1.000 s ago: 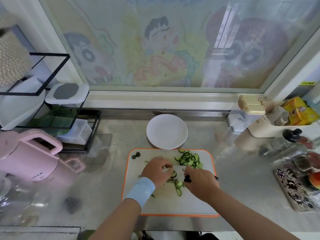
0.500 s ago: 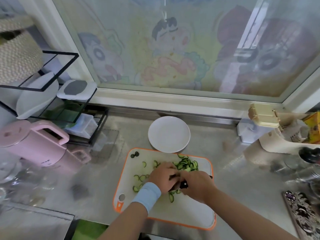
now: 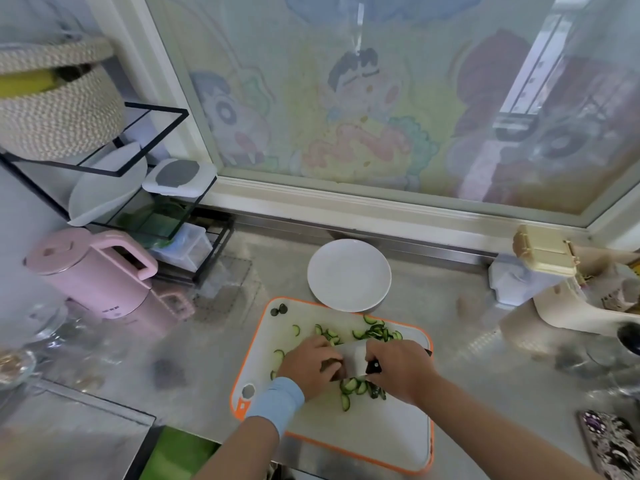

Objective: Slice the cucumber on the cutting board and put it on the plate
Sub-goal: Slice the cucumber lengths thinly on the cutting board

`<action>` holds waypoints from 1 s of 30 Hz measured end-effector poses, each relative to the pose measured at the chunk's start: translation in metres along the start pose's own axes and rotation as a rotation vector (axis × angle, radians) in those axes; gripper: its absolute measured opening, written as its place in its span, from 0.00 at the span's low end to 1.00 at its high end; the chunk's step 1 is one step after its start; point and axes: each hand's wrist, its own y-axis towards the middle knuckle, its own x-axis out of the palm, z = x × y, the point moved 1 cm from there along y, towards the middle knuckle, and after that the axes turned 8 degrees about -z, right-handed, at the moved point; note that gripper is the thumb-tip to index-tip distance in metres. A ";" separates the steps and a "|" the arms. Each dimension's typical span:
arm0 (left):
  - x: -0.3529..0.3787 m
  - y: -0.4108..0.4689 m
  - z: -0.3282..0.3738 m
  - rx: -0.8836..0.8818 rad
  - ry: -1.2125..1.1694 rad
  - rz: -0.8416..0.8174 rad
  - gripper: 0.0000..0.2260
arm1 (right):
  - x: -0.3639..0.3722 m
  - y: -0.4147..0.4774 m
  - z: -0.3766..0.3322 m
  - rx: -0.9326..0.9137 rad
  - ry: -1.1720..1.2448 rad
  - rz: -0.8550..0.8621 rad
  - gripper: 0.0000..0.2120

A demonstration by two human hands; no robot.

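The right hand [image 3: 398, 370] is gripping the knife [image 3: 353, 356]; the left hand [image 3: 308, 367] is curling against its blade, its hold unclear. Those fingers [image 3: 327, 358] are likely risking a cut if slices [image 3: 351, 384] slip.

Our right grip [image 3: 398, 367] holds the knife [image 3: 354, 356] by its black handle, blade over the cutting board [image 3: 381, 434]. Our left grip [image 3: 311, 367] sits just left of it, fingers bent against the blade. Loose cucumber slices [image 3: 377, 332] lie beyond and beneath both grips; the plate [image 3: 349, 275] stands farther beyond.
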 end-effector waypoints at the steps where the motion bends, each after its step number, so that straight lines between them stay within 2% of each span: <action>1: 0.001 -0.001 -0.008 -0.045 -0.014 0.001 0.09 | 0.000 0.000 -0.001 0.004 -0.013 -0.002 0.12; 5: -0.009 -0.003 -0.042 -0.216 -0.058 0.012 0.09 | 0.003 -0.003 0.001 0.038 -0.009 -0.007 0.11; 7: -0.015 -0.005 -0.046 -0.202 -0.073 0.038 0.08 | 0.005 -0.003 0.002 0.065 -0.009 -0.012 0.11; 9: -0.019 -0.008 -0.041 -0.106 -0.068 0.064 0.09 | 0.007 -0.002 -0.001 0.085 -0.009 -0.011 0.11; 12: -0.016 -0.012 -0.034 -0.026 0.019 -0.053 0.12 | 0.011 -0.001 -0.009 0.104 0.001 0.009 0.11; 17: -0.021 -0.005 -0.059 -0.222 0.096 -0.086 0.09 | 0.009 -0.004 -0.025 0.127 -0.052 0.009 0.10; 20: -0.025 -0.004 -0.068 -0.197 -0.009 -0.025 0.10 | 0.007 -0.007 -0.033 0.159 -0.044 0.016 0.09; 22: -0.026 -0.003 -0.068 -0.099 -0.063 -0.095 0.09 | 0.007 -0.008 -0.038 0.185 -0.028 0.019 0.07; 25: -0.029 -0.002 -0.077 -0.055 0.062 -0.265 0.09 | 0.008 -0.009 -0.043 0.217 -0.021 -0.006 0.06; 27: -0.031 -0.001 -0.087 -0.086 0.050 -0.246 0.09 | 0.008 -0.013 -0.044 0.242 -0.007 -0.003 0.06; 30: -0.035 0.000 -0.087 -0.119 -0.047 -0.107 0.11 | 0.005 -0.019 -0.043 0.286 0.004 0.027 0.07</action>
